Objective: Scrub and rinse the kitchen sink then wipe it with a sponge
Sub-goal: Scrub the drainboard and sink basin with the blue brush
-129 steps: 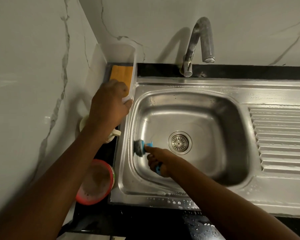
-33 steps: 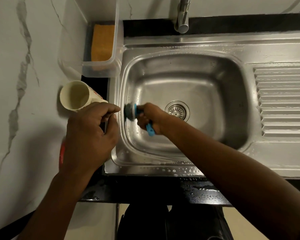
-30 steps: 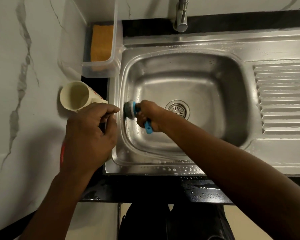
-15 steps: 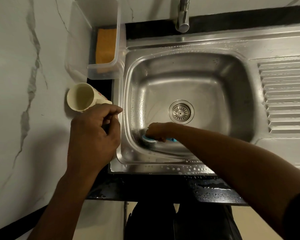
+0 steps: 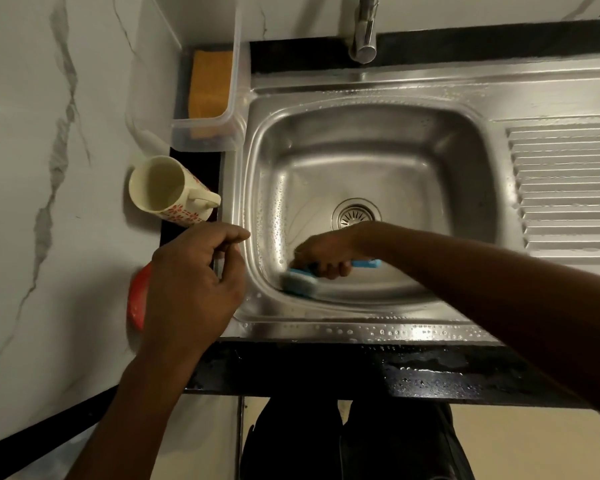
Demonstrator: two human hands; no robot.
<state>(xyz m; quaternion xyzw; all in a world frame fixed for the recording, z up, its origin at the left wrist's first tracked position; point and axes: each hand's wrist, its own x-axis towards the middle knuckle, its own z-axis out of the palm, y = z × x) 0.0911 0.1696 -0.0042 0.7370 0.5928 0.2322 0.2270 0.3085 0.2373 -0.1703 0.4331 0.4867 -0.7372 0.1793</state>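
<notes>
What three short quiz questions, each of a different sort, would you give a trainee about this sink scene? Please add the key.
1. Choose one: what does the right hand grip inside the sink? A a cloth; B a blue-handled brush; C a bottle.
2. True or false: the orange sponge lies in the clear container by the sink's far left corner.
3. Fill in: the mug stands to the ____ of the sink.
Key: 1 B; 2 true; 3 left.
</notes>
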